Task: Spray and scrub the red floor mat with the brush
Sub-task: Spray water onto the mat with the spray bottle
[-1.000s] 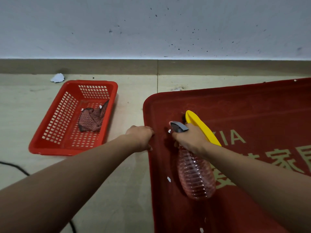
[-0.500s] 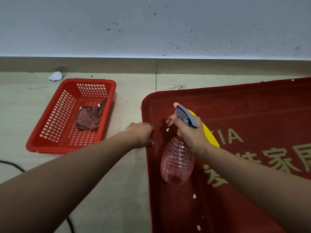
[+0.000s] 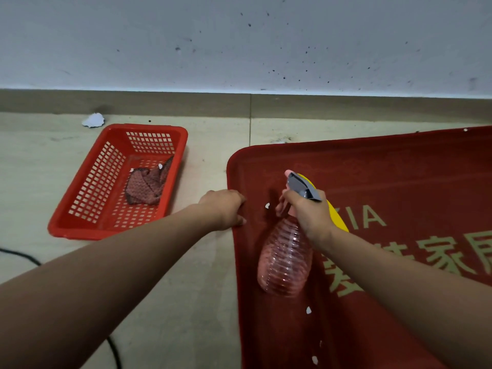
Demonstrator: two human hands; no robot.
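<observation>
The right hand (image 3: 310,211) grips the spray bottle (image 3: 286,259) above the red floor mat (image 3: 399,182), whose left edge the left hand's (image 3: 223,209) fingers clench.

head view — worn on person, looks forward and down | close over floor (image 3: 186,302) | faces wall (image 3: 239,35)

Basket (image 3: 87,198) left of mat (image 3: 399,177), cloth (image 3: 146,187) inside; spray bottle (image 3: 286,257) over mat's left part, brush (image 3: 336,217) behind it
</observation>
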